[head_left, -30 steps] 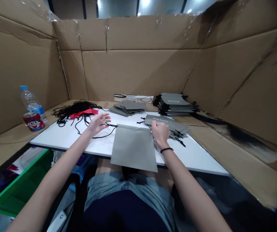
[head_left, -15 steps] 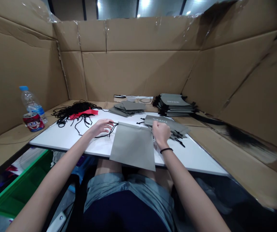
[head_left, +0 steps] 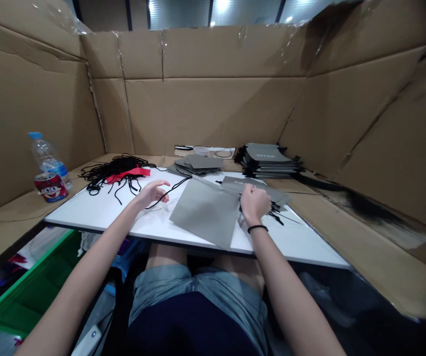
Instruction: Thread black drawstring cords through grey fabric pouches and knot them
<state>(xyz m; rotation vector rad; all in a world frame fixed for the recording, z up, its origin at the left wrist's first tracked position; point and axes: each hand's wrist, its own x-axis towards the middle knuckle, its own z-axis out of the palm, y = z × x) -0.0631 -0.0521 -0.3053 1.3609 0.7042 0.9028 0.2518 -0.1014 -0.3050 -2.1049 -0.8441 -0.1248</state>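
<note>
A grey fabric drawstring bag lies tilted across the front of the white table, in front of me. From its upper left corner a black cord runs down past my left hand. That hand's fingers are curved and apart, with the cord passing loosely beside them. At the bag's upper right corner my right hand is closed in a fist; its contents are hidden. A thin dark line sticks out to the right of the fist. Behind it lie finished-looking grey bags with black cords.
A heap of black cords with a red strip lies at left. Grey pieces and a tall stack of grey bags stand at the back. Far left are a water bottle and a red can. Cardboard walls surround the table.
My right hand has moved slightly right, and the bag has turned and slid up onto the table. My left fingers have loosened around the cord.
</note>
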